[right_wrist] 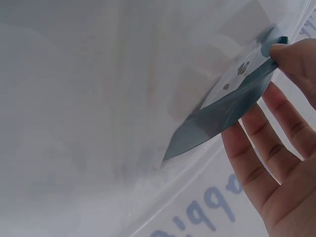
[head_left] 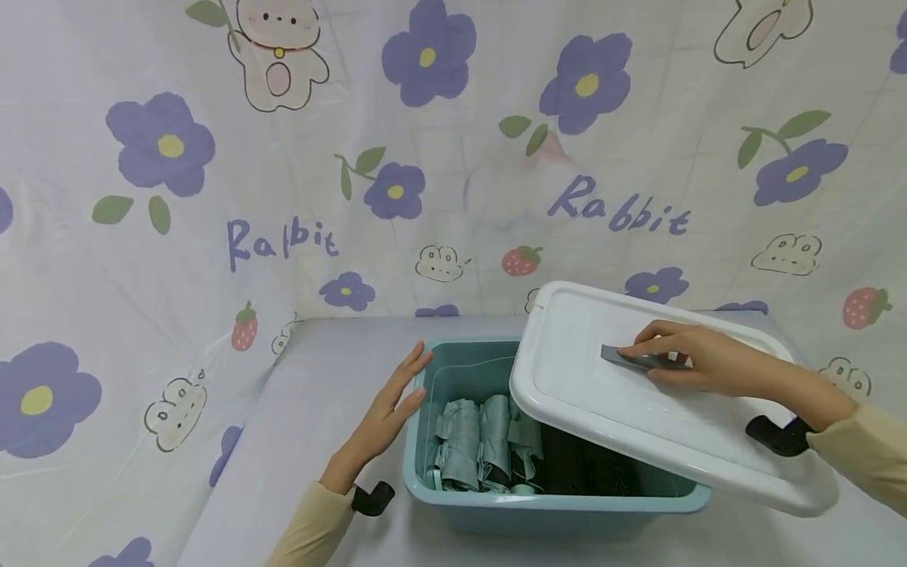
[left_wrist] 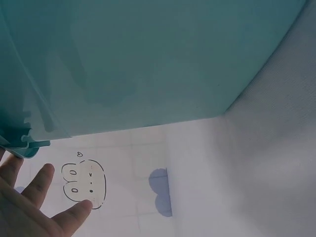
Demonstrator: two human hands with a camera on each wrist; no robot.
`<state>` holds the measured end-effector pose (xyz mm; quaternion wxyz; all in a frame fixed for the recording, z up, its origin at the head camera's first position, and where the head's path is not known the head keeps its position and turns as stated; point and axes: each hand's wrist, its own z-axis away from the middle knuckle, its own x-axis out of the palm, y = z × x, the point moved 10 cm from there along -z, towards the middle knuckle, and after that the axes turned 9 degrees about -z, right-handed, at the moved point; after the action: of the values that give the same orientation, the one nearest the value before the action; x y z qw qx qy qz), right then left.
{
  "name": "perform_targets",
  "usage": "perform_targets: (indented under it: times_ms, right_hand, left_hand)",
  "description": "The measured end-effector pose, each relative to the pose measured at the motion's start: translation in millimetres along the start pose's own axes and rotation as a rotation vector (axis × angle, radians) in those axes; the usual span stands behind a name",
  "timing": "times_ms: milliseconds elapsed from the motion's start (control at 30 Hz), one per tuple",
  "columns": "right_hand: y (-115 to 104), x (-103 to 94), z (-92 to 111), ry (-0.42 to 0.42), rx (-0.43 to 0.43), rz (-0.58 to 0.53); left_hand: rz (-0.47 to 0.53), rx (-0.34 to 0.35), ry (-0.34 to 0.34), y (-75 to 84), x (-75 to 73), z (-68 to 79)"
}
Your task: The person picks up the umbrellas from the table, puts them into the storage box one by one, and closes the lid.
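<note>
My right hand (head_left: 701, 361) holds the grey handle (head_left: 615, 356) of a white lid (head_left: 567, 386), which slants over the right part of a teal storage box (head_left: 553, 504). In the right wrist view, thumb and fingers pinch that handle (right_wrist: 212, 121). My left hand (head_left: 383, 417) is at the box's left side with fingers spread, fingertips right at the rim; the left wrist view shows it by the box wall (left_wrist: 148, 69). Inside the box lie rolled pale-teal bundles (head_left: 459, 445) resembling folded umbrellas, with dark items (head_left: 563, 461) beside them, partly hidden under the lid.
The box stands on a pale tabletop (head_left: 340, 354). Behind and to the left hangs a white curtain (head_left: 468, 205) printed with purple flowers, strawberries and rabbits. The lid's right end reaches out past the box's right rim. Black wrist straps (head_left: 373, 498) are on both arms.
</note>
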<state>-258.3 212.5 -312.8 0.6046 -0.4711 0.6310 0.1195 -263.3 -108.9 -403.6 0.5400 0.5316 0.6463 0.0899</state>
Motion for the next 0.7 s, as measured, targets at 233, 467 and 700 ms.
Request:
perform_targets:
  times_ms: [233, 467, 700]
  right_hand:
    - [-14, 10.3, -13, -0.073, -0.026, 0.004]
    - [-20, 21.5, -25, -0.142, -0.029, 0.003]
    - [-34, 34.1, -40, -0.198, -0.051, -0.031]
  left_hand:
    - [-0.009, 0.000, 0.011, 0.0, -1.7, -0.5]
    - [0.017, -0.005, 0.019, 0.6, -3.0, -0.3]
    - [0.035, -0.013, 0.036, -17.1, 2.5, 2.6]
